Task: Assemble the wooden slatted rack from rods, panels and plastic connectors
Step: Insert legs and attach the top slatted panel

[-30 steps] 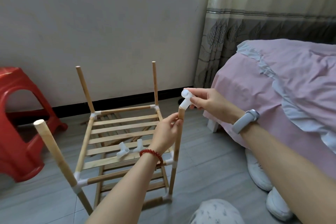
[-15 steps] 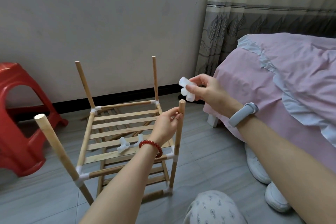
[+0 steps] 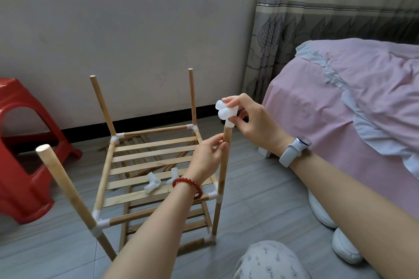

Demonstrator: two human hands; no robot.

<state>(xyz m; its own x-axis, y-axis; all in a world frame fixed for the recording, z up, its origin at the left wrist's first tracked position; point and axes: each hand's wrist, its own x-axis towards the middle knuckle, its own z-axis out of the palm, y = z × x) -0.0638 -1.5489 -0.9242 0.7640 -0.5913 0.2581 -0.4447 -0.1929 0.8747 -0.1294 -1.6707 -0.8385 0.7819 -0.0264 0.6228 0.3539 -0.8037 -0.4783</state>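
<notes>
The wooden rack [image 3: 145, 161] stands on the floor with two slatted shelves and four upright rods. My left hand [image 3: 207, 156] pinches the near-right rod [image 3: 223, 172] just below its top. My right hand [image 3: 249, 124] holds a white plastic connector [image 3: 226, 113] with its lower socket sitting on that rod's top end. Two loose white connectors [image 3: 153, 184] lie on the upper shelf's slats. The other three rod tops are bare.
A red plastic stool [image 3: 20, 147] stands at the left against the wall. A bed with a pink cover [image 3: 351, 102] fills the right side, with white shoes [image 3: 344, 247] beside it. Spare wooden slats [image 3: 136, 140] lie on the floor behind the rack. My knee [image 3: 269, 260] is at the bottom.
My right hand lifted the connector off the rod, turned it, and has brought it back down onto the rod's top. My left hand kept its hold on the rod.
</notes>
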